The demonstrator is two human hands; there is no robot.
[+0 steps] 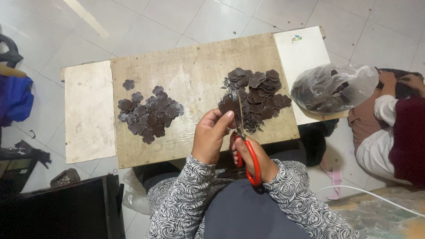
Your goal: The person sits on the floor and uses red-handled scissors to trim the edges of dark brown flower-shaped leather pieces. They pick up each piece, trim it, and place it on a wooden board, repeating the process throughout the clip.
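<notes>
A small dark brown flower-shaped leather piece [228, 105] sits near the middle of the frame, a little right of centre, pinched between the thumb and fingers of the left hand [211, 136]. The left hand is closed narrowly around the lower edge of this piece and holds it above the board. The red-handled metal scissors [244, 141] are in the right hand [259, 159], which is wrapped through the red loops; the blades point up toward the top of the frame and meet the right edge of the held piece. How far the blades are parted I cannot tell.

Just behind the hands, toward the upper right of the board, lies a loose heap of dark brown uncut flower pieces [256, 95]. On the left part of the board lies a flatter group of dark brown trimmed flower shapes [149, 114], with one single flower apart at its upper left. All lie on a worn light brown plywood board [195, 71], which rests on a white low table [88, 110].

At the right edge of the table sits a clear plastic bag of dark pieces [332, 87]. Further right, another person [389, 128] sits on the white tiled floor [177, 17].
</notes>
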